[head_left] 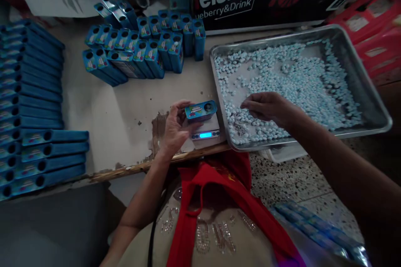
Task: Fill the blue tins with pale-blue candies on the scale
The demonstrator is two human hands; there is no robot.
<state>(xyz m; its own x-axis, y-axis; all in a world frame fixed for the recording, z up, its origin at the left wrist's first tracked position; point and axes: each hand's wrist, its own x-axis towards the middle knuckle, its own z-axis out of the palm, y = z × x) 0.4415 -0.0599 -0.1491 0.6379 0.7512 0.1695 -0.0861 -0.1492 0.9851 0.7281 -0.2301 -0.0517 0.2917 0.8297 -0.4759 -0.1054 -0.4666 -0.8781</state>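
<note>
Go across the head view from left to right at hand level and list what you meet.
Stacked blue cases → left hand → blue tin on the small scale → right hand over the pale blue candies → tray's right rim.

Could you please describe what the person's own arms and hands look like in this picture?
Both are bare: no gloves on the left hand or the right hand, and no ring or watch that I can see. The forearms are unsleeved. A red apron lies over a pale top with sparkly lettering, beside a black cord.
</note>
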